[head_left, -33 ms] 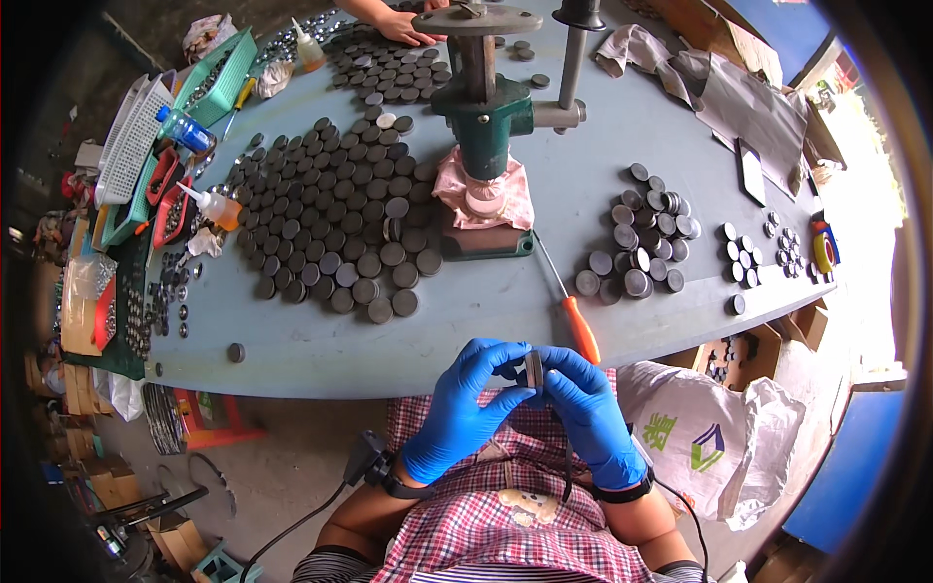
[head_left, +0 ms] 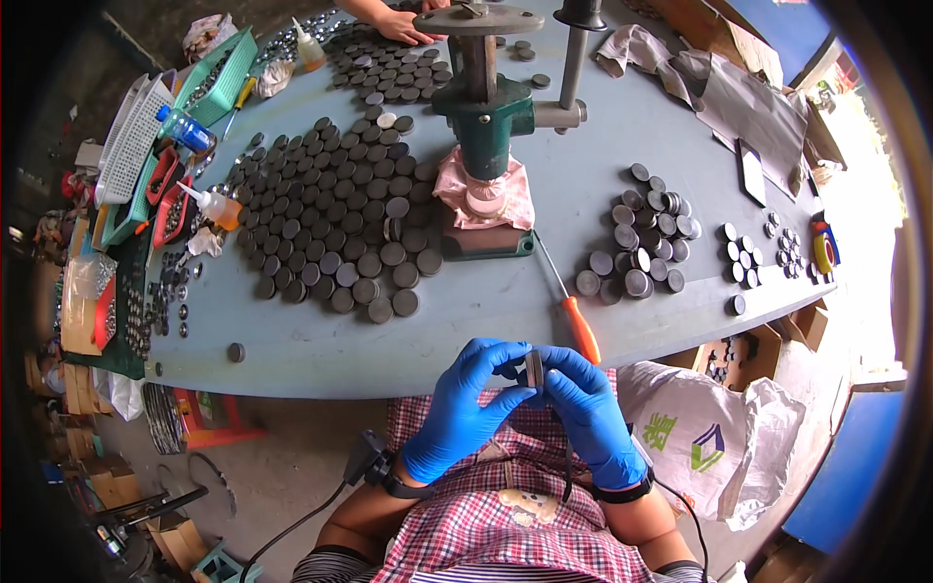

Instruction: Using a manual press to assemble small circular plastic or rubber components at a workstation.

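Above my lap, just off the table's near edge, my left hand (head_left: 471, 403) and my right hand (head_left: 590, 413) meet, both in blue gloves. Between their fingertips they pinch a round disc (head_left: 534, 369), turned edge-on so that its grey metallic rim shows. Fingers hide part of it. A screwdriver (head_left: 581, 330) with an orange handle lies on the table beyond my right hand. Past my left hand spreads a large group of dark round discs (head_left: 330, 209). The green hand press (head_left: 483, 131) stands farther off, a pink cloth (head_left: 518, 199) around its base.
More discs (head_left: 637, 238) are piled on the right, near a phone (head_left: 750, 172). Green baskets (head_left: 219, 83), red trays (head_left: 173, 214) and glue bottles (head_left: 219, 209) line the left side. Another person's hand (head_left: 400, 26) works at the far edge. A white sack (head_left: 705, 437) sits beside my right arm.
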`<state>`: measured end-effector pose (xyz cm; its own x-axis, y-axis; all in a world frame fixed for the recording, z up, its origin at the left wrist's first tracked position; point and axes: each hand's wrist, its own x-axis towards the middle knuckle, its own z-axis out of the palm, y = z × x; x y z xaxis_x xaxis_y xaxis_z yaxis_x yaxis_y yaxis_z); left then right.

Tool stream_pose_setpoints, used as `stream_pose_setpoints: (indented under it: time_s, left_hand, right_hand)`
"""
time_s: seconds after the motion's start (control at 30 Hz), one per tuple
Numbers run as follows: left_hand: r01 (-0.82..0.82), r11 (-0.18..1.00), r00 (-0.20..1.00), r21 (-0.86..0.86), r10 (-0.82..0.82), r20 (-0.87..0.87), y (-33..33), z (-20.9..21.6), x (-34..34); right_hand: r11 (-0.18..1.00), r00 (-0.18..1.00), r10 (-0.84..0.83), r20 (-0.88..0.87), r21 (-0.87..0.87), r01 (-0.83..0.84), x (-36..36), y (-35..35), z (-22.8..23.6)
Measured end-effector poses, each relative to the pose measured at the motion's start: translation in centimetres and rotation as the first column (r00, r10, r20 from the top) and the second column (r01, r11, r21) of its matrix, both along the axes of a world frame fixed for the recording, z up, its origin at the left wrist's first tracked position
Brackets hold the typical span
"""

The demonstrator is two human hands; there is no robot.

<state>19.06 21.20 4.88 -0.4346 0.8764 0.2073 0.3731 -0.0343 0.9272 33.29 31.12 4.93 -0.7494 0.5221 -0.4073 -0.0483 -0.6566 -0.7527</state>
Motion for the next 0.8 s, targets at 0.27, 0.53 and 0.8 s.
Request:
stream_pose_setpoints:
  time_s: [0.27,0.53,0.8]
  left_hand:
    - [-0.006,1.000,0.999,0.017,0.005,0.038,0.2,-0.5,-0.1]
    - [0.067,0.996,0.998,0.053,-0.067,-0.001,0.3,-0.5,-0.5]
    - [0.082,0.995,0.994,0.064,-0.078,-0.071,0.1,-0.3,-0.5]
  right_hand:
    - [0.999,0.999,-0.043,0.010,-0.001,0.043,-0.3,0.2,-0.5]
    - [0.997,1.000,-0.024,-0.002,-0.076,0.024,-0.6,0.8,-0.6]
    - [0.988,0.997,-0.053,-0.061,-0.150,0.044,-0.6,0.9,-0.9]
